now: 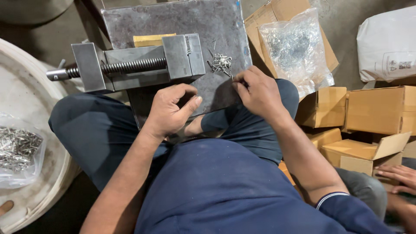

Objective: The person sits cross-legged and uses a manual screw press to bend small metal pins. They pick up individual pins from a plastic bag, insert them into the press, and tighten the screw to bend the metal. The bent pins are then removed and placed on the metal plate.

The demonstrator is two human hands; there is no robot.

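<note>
Rivets, small and silvery, lie in a loose heap (221,63) on the dark grey steel plate (216,26) that rests across the seated person's lap, just right of the grey metal vise (138,65) bolted onto that plate. The right hand (258,92) sits at the plate's near right edge, just below the heap, its fingertips pinched together on what looks like one tiny piece, too small to make out for sure. The left hand (170,112) rests at the plate's near edge below the vise, fingers curled and thumb stretched out, the grip half closed with nothing visible inside it. A yellow block (152,40) peeks out behind the vise's jaws, and the threaded screw (130,66) runs leftward from them. Right of the plate, a clear plastic bag of more silvery pieces (294,47) leans on an open brown cardboard box (277,13), with several small cardboard boxes (368,112) beyond it and a white sack (388,43) further off. Left of the plate, another clear bag of metal pieces (17,149) sits on a round white drum top (30,86). At the far lower right, another person's hand (396,175) rests by the boxes.
</note>
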